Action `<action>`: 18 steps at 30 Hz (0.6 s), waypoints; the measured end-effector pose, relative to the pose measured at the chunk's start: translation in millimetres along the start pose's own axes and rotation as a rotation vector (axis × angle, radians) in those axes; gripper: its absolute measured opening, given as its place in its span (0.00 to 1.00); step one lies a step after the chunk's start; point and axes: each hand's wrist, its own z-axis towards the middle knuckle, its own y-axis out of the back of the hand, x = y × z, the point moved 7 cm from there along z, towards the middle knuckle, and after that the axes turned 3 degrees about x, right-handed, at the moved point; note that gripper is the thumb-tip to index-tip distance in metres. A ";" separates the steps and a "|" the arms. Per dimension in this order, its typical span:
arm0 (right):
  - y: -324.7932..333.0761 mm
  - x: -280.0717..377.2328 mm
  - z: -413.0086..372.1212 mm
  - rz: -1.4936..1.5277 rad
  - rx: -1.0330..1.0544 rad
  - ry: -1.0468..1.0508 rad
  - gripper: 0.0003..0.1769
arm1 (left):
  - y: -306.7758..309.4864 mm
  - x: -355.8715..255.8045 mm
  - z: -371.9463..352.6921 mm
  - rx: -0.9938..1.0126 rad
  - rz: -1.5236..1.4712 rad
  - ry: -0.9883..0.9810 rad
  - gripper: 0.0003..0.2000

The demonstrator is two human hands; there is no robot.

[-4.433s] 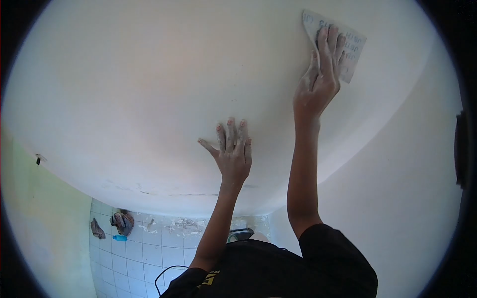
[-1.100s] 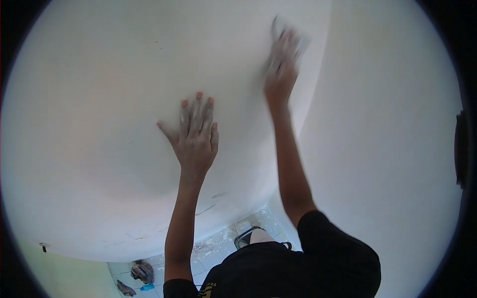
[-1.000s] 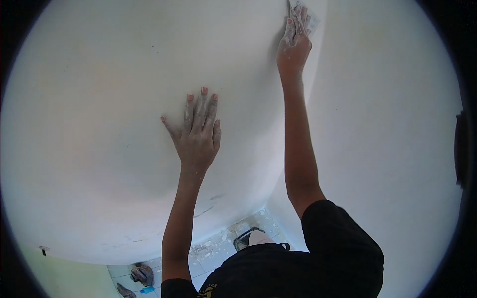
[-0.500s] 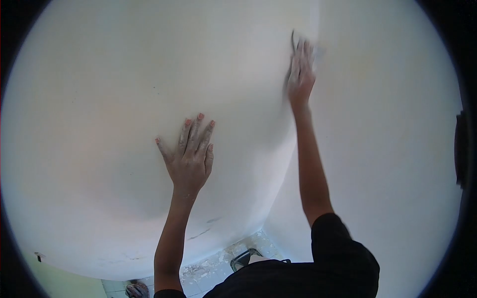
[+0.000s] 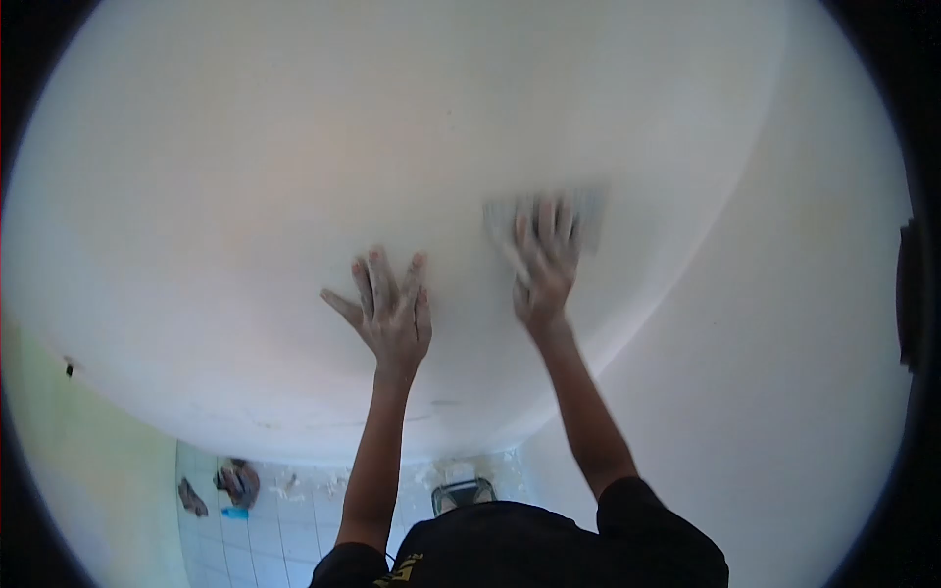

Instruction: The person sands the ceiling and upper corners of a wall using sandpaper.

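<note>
A pale, dusty wall [image 5: 294,176] fills most of the head view. Flat against it, left of centre, rests my left hand [image 5: 395,318], its whitened fingers spread and nothing in them. To its right, my right hand [image 5: 549,274] presses a grey sheet of sandpaper [image 5: 591,211] onto the wall with its fingers over the sheet. The sheet is blurred by motion, and its middle is hidden under the fingers. White dust coats both hands.
A second wall [image 5: 745,392] meets this one at a corner on the right. Below lies a tiled floor [image 5: 265,534] with pale debris, a dark-framed item [image 5: 463,490], crumpled brown cloth-like items [image 5: 237,482] and a small blue thing [image 5: 234,513]. A greenish wall [image 5: 88,461] stands at left.
My right hand has swept the sandpaper down and left, away from the corner. My left hand stays spread on the wall, slightly shifted in view. The camera view has turned left.
</note>
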 end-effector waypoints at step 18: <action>-24.2 -70.0 -140.6 -0.065 -0.134 -0.144 0.24 | -131.5 -28.6 -225.6 0.387 -0.253 0.015 0.27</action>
